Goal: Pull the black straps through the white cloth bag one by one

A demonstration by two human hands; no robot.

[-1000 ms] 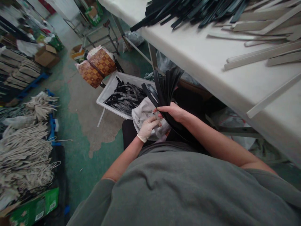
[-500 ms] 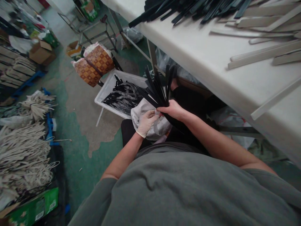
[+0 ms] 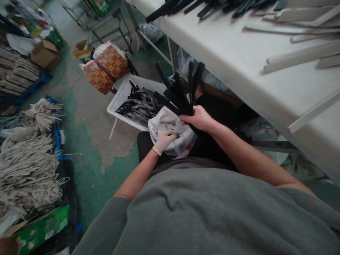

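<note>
head view: right hand (image 3: pixel 200 118) bare, closed around a fanned bundle of black strips (image 3: pixel 183 92), which stand up and away from the fist. left hand (image 3: pixel 164 139) gloved, just below and left of the right, fingers curled on a pale bag (image 3: pixel 170 124) in the lap; cannot tell whether it grips. white tray (image 3: pixel 122 99) of dark strips lies beyond the left hand. tabletop (image 3: pixel 233 63) lies right of both hands.

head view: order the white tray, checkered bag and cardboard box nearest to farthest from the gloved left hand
1. white tray, just beyond the left hand
2. checkered bag, behind the tray
3. cardboard box, far upper left
</note>
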